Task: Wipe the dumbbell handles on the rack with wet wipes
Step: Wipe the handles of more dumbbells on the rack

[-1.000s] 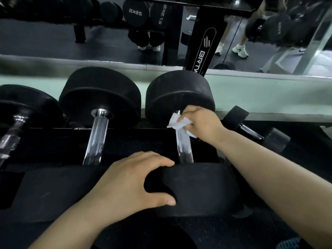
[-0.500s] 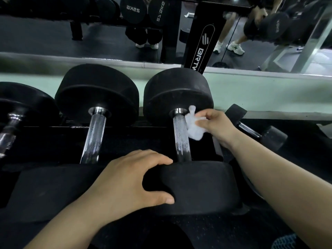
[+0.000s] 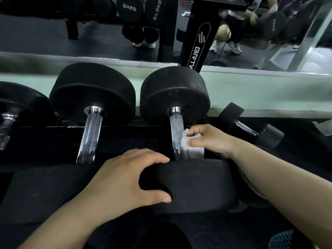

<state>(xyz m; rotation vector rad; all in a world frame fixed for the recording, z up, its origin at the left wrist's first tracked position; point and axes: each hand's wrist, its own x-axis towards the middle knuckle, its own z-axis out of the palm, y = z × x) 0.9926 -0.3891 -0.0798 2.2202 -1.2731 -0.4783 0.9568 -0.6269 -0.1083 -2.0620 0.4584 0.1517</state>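
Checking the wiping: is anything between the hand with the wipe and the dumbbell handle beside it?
Nothing visible. The right hand pinches the wet wipe right against the handle, near its close end. The left hand grips the near weight head, clear of it.

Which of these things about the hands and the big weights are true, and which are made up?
1. The right hand pinches a white wipe beside a shiny handle. True.
2. The left hand holds another wipe. False: it has no wipe and grips the near weight head.
3. The wipe is up at the far end of the handle. False: it is at the near end, just above the near weight head.
4. A smaller dumbbell lies to the right of the right hand. True.
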